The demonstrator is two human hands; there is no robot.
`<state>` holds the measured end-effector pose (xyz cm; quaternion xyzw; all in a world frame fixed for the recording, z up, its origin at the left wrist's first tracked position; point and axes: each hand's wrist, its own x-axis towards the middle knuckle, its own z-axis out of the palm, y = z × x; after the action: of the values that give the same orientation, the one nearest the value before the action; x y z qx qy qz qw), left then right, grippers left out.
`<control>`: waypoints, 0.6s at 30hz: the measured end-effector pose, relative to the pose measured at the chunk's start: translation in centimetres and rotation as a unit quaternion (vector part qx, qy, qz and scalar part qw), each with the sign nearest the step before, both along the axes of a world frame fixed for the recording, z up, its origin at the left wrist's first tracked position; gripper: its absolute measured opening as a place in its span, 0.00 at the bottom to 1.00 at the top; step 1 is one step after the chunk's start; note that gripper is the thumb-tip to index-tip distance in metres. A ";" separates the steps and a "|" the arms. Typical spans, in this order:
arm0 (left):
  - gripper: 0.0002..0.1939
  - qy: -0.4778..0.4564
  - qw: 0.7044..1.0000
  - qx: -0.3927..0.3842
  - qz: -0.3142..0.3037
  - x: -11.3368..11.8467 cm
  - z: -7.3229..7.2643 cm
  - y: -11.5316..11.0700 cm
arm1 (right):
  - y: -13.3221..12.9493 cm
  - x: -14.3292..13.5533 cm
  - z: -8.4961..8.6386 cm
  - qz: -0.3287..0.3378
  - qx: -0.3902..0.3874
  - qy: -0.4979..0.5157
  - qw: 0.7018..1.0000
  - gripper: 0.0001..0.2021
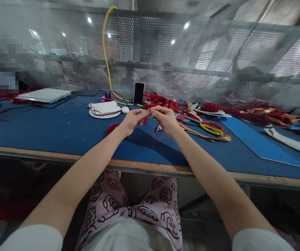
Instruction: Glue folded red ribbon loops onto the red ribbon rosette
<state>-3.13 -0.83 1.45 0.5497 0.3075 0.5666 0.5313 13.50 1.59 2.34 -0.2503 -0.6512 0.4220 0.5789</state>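
Note:
My left hand (135, 120) and my right hand (164, 118) meet above the blue tabletop, fingertips pinched close together. Between them a bit of red ribbon (146, 120) shows; the fingers hide most of it. A red bundle (112, 128) lies on the table beside my left wrist. Under my right hand is a small pointed pink item (158, 128), partly covered. Behind both hands spreads a heap of dark red ribbon (163, 101). To the right of my right hand rest scissors with red and yellow handles (212, 128) and a strip of gold ribbon (204, 136).
A phone (139, 93) stands upright at the back, near a yellow cable (105, 48) and a stack of white cut pieces (105, 109). White boards (45, 94) lie at left, a blue board (260, 139) at right. Perforated metal panelling (150, 45) rises behind the table.

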 end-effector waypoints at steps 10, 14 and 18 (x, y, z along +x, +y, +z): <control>0.17 0.508 0.812 0.103 0.268 -3.8 1.8 0.4 | -0.3 1.0 0.9 -0.111 0.104 -0.175 0.973 0.13; 0.21 0.730 0.643 -0.078 0.219 -6.6 2.8 -0.3 | -0.5 1.2 1.1 -0.137 0.188 -0.262 0.937 0.11; 0.21 0.779 0.598 -0.119 0.145 -7.1 3.2 -0.8 | -0.5 1.2 0.9 -0.157 0.160 -0.283 0.933 0.10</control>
<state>-10.21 -1.60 4.68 0.6627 0.7447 -0.0494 0.0612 14.75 1.09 3.24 -0.3625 -0.7993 0.1283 0.4618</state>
